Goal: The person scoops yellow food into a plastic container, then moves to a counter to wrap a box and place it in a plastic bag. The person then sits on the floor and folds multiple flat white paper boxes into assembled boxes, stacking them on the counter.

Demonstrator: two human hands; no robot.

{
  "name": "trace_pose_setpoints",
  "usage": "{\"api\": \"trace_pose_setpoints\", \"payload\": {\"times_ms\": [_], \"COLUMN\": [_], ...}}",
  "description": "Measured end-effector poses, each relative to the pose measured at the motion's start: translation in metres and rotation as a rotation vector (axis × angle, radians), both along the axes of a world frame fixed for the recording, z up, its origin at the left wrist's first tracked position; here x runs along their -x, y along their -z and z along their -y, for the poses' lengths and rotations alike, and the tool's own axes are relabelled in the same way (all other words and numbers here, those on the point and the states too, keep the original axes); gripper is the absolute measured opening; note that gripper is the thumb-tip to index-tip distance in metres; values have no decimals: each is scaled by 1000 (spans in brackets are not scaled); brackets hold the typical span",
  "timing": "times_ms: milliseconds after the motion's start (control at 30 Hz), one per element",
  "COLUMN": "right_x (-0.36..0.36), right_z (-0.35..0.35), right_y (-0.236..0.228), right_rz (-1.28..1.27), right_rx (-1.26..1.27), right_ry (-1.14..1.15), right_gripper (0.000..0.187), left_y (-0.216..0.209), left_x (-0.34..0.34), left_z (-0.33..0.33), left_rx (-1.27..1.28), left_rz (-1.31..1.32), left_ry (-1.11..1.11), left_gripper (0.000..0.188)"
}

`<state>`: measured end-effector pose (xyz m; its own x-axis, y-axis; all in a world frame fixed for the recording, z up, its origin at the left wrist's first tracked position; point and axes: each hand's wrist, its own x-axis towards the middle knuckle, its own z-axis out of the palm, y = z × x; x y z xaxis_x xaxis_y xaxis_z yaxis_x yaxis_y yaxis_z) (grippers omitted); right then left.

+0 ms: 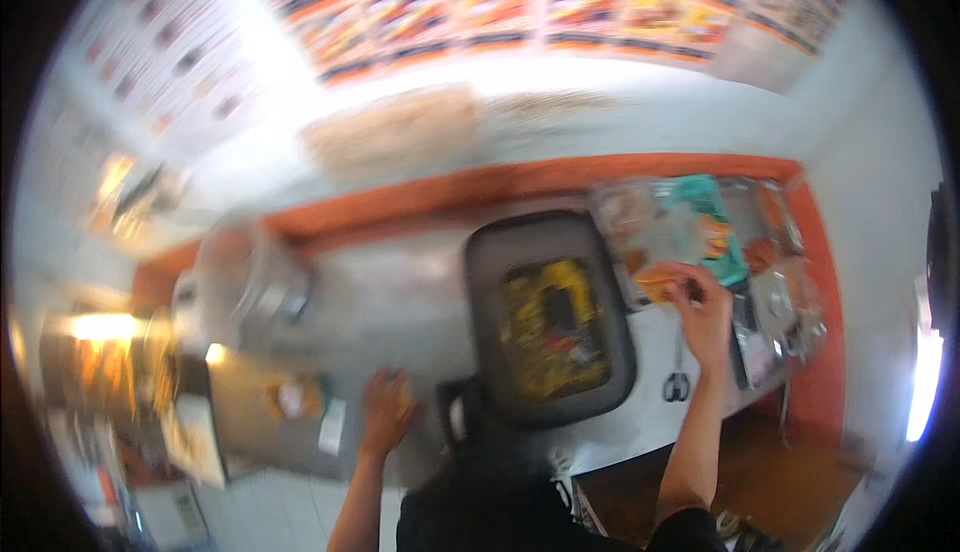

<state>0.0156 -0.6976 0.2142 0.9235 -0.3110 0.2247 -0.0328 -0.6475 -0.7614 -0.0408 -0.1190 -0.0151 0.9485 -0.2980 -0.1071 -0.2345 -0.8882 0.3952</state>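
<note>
Along the wall, we're seeing a grey counter [400, 297] running across. On it a dark rectangular pan [490, 312] is sitting mid-counter, holding yellow-brown contents. A whitish bucket [225, 287] is standing at the left, blurred. A teal tray [734, 270] is lying at the back right among clear packs. The right hand [706, 307] is hanging just in front of that tray, fingertips pressing together. The left hand [382, 412] is hovering left of the pan, blurred; we're not managing to tell its grip. Left of it, an orange-and-white bundle [293, 398] is lying near a white slip [332, 427]. Black-handled scissors [677, 385] are resting right of the pan. Smallest: we're marking an orange-brown piece [655, 282], which the right fingertips are pinching beside the pan's upper right.
</note>
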Motion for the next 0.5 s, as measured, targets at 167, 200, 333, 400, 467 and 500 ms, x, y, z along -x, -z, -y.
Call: {"api": "trace_pose_setpoints", "payload": {"times_ms": [167, 200, 333, 400, 467, 500], "right_x": [33, 35, 47, 52, 52, 52], "right_z": [-129, -164, -278, -345, -411, -440], "right_y": [11, 14, 65, 56, 60, 75], "right_rz": [-231, -281, -56, -59, -148, -171], "right_rx": [-9, 48, 179, 124, 20, 22], "right_ry": [-46, -94, -324, -457, -556, -586], "right_gripper": [24, 23, 19, 18, 20, 21], "left_y": [-50, -55, -56, -44, -25, -24], "left_x": [11, 23, 64, 87, 108, 114], "left_z": [3, -14, -82, -121, -170, -192], "left_rx": [315, 347, 450, 504, 582, 572], "left_rz": [40, 68, 91, 100, 163, 114], "left_ry": [-93, -102, -128, -188, -258, -296], "left_gripper": [57, 51, 34, 29, 27, 27]}}
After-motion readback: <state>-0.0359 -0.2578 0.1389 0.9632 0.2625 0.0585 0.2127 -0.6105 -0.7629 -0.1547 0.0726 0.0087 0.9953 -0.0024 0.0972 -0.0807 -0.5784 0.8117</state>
